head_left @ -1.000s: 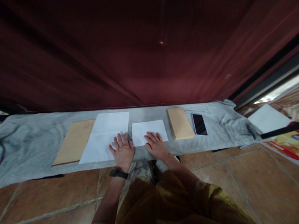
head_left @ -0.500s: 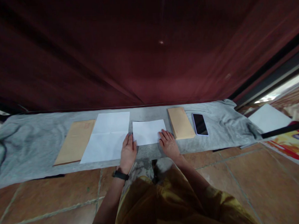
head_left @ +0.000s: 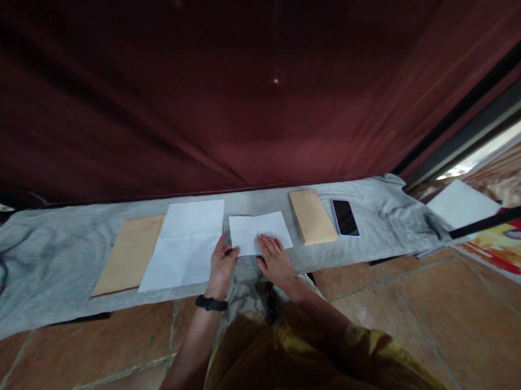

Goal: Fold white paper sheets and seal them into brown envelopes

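Note:
A folded sheet of white paper [head_left: 244,226] lies in front of me, its middle slightly bent up along the far edge. My left hand [head_left: 222,267], with a dark wristband, is closed on its near left corner, thumb on top. My right hand [head_left: 277,263] rests with fingers stretched out on the paper, right of its middle. Left of it lies a larger white sheet [head_left: 188,245] with crease lines. That sheet partly overlaps a brown envelope [head_left: 127,248]. To the right is a stack of brown envelopes [head_left: 313,215].
A phone [head_left: 345,218] with a dark screen lies right of the envelopes. Grey cloth [head_left: 381,218] covers the bench, with a dark red curtain [head_left: 239,114] behind it. Off the right end are a white sheet [head_left: 464,203] and a colourful printed box or bag [head_left: 508,249].
My right hand has moved left from the paper's right edge onto its face. My left hand has taken hold of the near left corner, and the paper now bends at its middle.

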Motion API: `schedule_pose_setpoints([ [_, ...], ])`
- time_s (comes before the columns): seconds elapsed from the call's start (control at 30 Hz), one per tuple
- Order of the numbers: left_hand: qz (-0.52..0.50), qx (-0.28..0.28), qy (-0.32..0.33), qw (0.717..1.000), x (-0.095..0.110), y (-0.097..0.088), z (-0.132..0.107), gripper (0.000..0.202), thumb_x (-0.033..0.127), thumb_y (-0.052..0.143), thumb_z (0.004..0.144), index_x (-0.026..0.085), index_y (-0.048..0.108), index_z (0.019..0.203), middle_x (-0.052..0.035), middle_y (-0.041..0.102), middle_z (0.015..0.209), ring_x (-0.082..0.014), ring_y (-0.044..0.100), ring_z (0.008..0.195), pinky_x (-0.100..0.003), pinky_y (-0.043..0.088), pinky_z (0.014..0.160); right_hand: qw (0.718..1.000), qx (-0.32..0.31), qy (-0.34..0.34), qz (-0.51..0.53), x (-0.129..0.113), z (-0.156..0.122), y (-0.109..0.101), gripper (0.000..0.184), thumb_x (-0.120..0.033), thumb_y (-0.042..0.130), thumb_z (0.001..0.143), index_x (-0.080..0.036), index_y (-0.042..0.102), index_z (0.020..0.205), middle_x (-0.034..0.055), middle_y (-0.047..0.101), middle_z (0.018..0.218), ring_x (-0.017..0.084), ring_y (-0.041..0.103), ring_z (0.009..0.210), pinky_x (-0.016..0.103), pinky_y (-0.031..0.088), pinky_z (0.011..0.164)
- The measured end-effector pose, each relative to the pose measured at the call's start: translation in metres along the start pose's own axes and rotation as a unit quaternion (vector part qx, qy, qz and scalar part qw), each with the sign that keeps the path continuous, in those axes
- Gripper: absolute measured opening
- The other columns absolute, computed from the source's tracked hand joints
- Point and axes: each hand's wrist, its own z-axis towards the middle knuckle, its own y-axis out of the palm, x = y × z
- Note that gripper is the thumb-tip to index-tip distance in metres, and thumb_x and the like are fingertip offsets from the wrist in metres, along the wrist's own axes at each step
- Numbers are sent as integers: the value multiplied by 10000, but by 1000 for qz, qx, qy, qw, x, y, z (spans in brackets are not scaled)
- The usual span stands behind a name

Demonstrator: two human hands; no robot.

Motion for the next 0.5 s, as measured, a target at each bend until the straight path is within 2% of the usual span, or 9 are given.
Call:
schedule_pose_setpoints([
  [0.1,-80,-24,-5,996,18,2,-11,857,293,819,647,146,533,1442,28,674,789,-134,633,716,-270,525,720,999,2,24,21,-5,9,-5,568,-143,499,956,-64,453,1517,177,479,1551,285,426,1450,468,332,1228],
  [0.2,-133,-31,5,991,33,3,-16,771,440,818,714,173,580,1397,-13,701,900,-150,646,811,-275,533,740,993,34,54,99,-6,19,-16,549,-75,411,951,-85,492,1494,170,525,1514,251,470,1421,440,357,1217],
  [0.27,-162,-27,3,986,37,2,-17,697,535,754,789,174,602,1365,-55,714,1007,-170,664,901,-287,543,772,973,79,85,200,-6,25,-24,527,-106,388,969,-131,516,1480,136,558,1490,225,511,1385,422,386,1200],
  [0.3,-169,-26,-6,985,37,1,-16,674,553,736,809,168,609,1348,-72,715,1039,-177,669,932,-292,546,788,953,103,107,263,-7,28,-27,500,-149,395,985,-163,532,1466,110,583,1467,214,538,1357,414,406,1185],
  [0.33,-170,-26,-21,985,34,1,-15,656,549,737,815,161,615,1330,-82,717,1048,-180,674,943,-295,547,798,926,127,133,330,-8,31,-30,462,-207,411,1001,-192,558,1439,84,617,1430,207,567,1322,408,427,1166],
  [0.4,-155,-27,-55,986,27,1,-12,620,505,762,812,162,618,1308,-87,718,1047,-178,679,934,-301,551,806,847,164,201,464,-10,37,-34,376,-343,473,1004,-230,638,1323,40,699,1304,202,634,1221,390,482,1106],
  [0.5,-122,-29,-98,987,12,5,-11,595,423,780,815,176,601,1326,-79,712,1032,-169,675,919,-314,558,822,692,204,290,629,-15,42,-35,306,-464,581,940,-231,687,1107,20,761,1107,205,703,1055,366,565,976],
])
